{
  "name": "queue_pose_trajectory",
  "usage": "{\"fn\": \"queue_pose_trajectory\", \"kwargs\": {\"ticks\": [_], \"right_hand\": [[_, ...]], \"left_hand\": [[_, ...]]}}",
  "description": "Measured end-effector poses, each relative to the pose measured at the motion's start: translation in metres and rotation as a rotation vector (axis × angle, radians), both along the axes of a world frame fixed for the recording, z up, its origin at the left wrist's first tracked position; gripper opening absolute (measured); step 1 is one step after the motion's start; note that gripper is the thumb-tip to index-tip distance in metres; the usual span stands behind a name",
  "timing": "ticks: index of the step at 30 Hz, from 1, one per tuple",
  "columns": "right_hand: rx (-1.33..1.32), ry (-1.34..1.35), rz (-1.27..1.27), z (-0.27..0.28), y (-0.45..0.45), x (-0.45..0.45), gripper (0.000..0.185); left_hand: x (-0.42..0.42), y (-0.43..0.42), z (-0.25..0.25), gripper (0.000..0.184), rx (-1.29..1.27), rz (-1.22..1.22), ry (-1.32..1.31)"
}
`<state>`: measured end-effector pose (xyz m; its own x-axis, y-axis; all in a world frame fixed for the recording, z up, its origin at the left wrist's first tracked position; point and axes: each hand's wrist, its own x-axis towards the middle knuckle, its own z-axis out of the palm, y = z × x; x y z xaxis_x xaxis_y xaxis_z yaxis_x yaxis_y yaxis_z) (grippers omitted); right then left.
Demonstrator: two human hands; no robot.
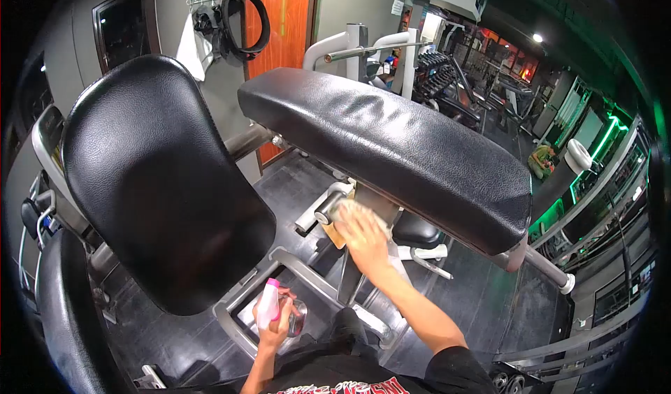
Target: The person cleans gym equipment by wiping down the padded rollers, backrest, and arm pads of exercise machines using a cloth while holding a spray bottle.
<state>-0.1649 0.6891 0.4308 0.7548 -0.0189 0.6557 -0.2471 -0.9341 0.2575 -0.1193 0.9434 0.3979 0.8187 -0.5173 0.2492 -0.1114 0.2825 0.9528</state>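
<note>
My left hand (274, 332) is closed around a spray bottle (268, 304) with a pink tip and a white-and-pink head; the clear lower part shows beside my fingers. My right hand (362, 239) reaches forward, its fingers laid over a pale cloth (378, 221). The cloth is against the grey upright of a gym machine, just below a long black padded cushion (391, 139). A yellowish label (334, 236) shows beside the hand. Left of both hands stands a black padded backrest (168, 184).
A grey metal base frame (307, 276) stands on the dark floor (461, 310) near my feet. A metal bar with a white end (567, 282) sticks out at the right. A belt (246, 27) and a white towel (193, 50) hang on the wall. Dumbbell racks (437, 76) stand farther back.
</note>
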Motion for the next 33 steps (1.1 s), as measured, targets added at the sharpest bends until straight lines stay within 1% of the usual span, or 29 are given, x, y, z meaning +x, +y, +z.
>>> {"fn": "queue_pose_trajectory", "kwargs": {"ticks": [1, 2, 3, 5, 7, 8, 9, 11, 12, 13, 15, 17, 19, 20, 22, 23, 25, 26, 27, 28, 29, 30, 31, 33], "right_hand": [[-0.001, -0.002, -0.003, -0.022, 0.001, -0.006, 0.031], [0.060, 0.073, 0.009, -0.048, 0.001, -0.012, 0.030], [0.122, 0.149, 0.023, -0.077, 0.002, -0.017, 0.029], [0.303, 0.207, -0.056, -0.146, 0.008, -0.029, 0.024], [0.324, 0.353, -0.062, -0.207, 0.008, -0.042, 0.024], [0.396, 0.462, -0.030, -0.208, 0.007, -0.046, 0.027], [0.394, 0.457, -0.029, -0.209, 0.005, -0.044, 0.027], [0.421, 0.374, 0.010, -0.186, 0.011, -0.045, 0.029], [0.396, 0.357, -0.003, -0.165, 0.011, -0.040, 0.030], [0.354, 0.338, 0.018, -0.128, 0.013, -0.035, 0.031], [0.167, 0.028, 0.130, -0.054, 0.016, -0.026, 0.031], [0.100, -0.250, 0.219, -0.002, 0.013, -0.019, 0.028], [0.025, -0.219, 0.114, 0.038, 0.009, -0.015, 0.026], [0.029, -0.216, 0.108, 0.036, 0.006, -0.014, 0.026], [-0.087, -0.035, -0.013, 0.020, -0.005, -0.005, 0.025], [-0.090, -0.040, -0.013, 0.006, -0.009, -0.002, 0.025], [-0.075, -0.030, 0.026, -0.035, -0.012, 0.000, 0.028], [-0.053, -0.007, 0.004, -0.045, -0.009, 0.002, 0.029], [0.023, 0.036, 0.022, -0.054, -0.006, 0.000, 0.032], [-0.045, 0.159, -0.024, -0.081, -0.009, 0.000, 0.029], [-0.114, 0.279, -0.068, -0.121, -0.015, 0.002, 0.026], [-0.047, 0.315, -0.045, -0.164, -0.018, -0.003, 0.027], [0.017, 0.349, -0.019, -0.195, -0.017, -0.012, 0.029], [0.046, 0.518, 0.015, -0.206, -0.007, -0.034, 0.034]], "left_hand": [[0.000, 0.000, -0.001, 0.017, -0.013, -0.002, 0.028], [0.000, -0.001, -0.006, 0.017, -0.016, -0.001, 0.026], [0.002, 0.000, -0.011, 0.017, -0.012, 0.002, 0.032], [0.002, 0.003, -0.013, 0.017, -0.001, 0.009, 0.043], [0.001, 0.005, -0.006, 0.017, 0.074, 0.018, -0.037], [0.002, 0.006, -0.006, 0.017, 0.075, 0.018, -0.041], [0.002, 0.006, -0.006, 0.017, 0.052, 0.009, -0.026], [0.002, 0.005, -0.005, 0.017, 0.031, 0.000, -0.006], [0.002, 0.005, -0.004, 0.017, 0.049, -0.002, -0.019], [0.002, 0.005, -0.004, 0.017, 0.065, -0.002, -0.035], [0.004, 0.004, -0.003, 0.018, 0.057, -0.032, -0.008], [0.005, 0.005, -0.005, 0.018, 0.055, -0.067, 0.029], [0.007, 0.004, -0.010, 0.020, 0.074, -0.122, 0.002], [0.007, 0.004, -0.010, 0.021, 0.066, -0.133, 0.012], [0.006, 0.005, -0.008, 0.021, 0.072, -0.138, 0.003], [0.008, 0.003, -0.007, 0.021, 0.072, -0.139, -0.010], [0.010, 0.002, -0.007, 0.020, 0.069, -0.128, -0.016], [0.009, 0.002, -0.008, 0.020, 0.069, -0.118, -0.015], [0.009, 0.001, -0.008, 0.020, 0.069, -0.119, -0.009], [0.009, 0.001, -0.009, 0.020, 0.079, -0.124, 0.004], [0.010, 0.001, -0.009, 0.020, 0.088, -0.129, 0.014], [0.010, 0.001, -0.007, 0.020, 0.088, -0.147, 0.010], [0.010, 0.001, -0.006, 0.020, 0.084, -0.144, 0.007], [0.009, 0.000, -0.008, 0.020, 0.097, -0.142, -0.001]]}}
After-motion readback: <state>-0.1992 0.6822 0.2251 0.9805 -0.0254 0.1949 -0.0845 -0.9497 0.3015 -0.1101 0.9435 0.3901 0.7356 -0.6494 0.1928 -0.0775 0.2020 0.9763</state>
